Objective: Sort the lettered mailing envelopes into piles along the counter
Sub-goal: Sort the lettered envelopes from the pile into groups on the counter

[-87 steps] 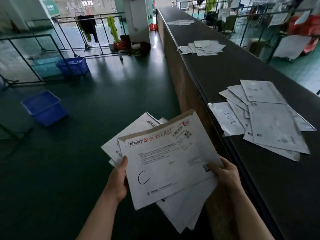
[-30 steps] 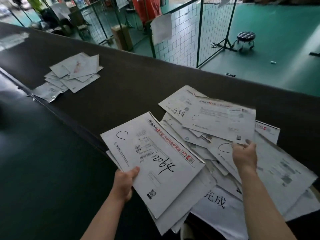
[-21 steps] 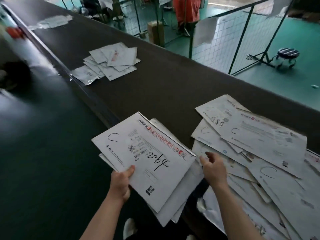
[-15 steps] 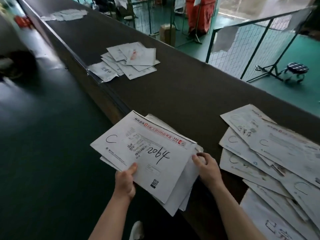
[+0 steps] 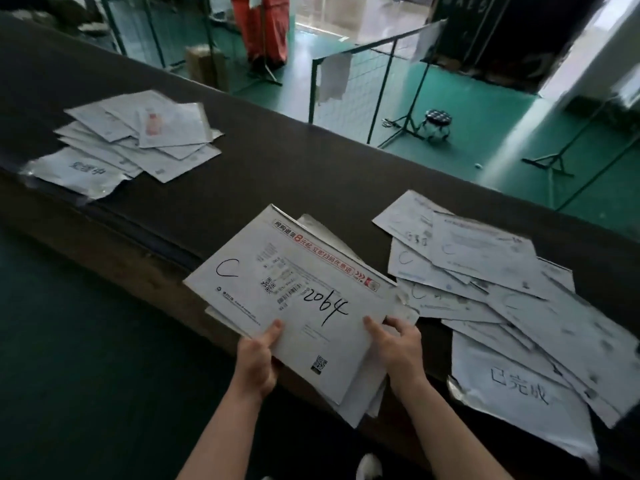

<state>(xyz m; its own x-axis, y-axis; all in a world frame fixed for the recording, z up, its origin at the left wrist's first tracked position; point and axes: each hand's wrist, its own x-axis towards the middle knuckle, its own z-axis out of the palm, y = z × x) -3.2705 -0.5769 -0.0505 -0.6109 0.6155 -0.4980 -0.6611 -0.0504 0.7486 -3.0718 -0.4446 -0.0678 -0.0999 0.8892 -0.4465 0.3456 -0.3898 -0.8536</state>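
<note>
both hands pinch a stack (image 5: 294, 306) of white envelopes over the counter (image 5: 277, 174) edge, left hand (image 5: 256, 358) and right hand (image 5: 398, 344) thumbs on top; top one reads "c" and "2064".

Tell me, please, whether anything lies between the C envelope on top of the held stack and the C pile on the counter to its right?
Nothing visible does. The top envelope, gripped by the left hand and right hand, sits beside the C pile; only a strip of bare counter separates them.
</note>
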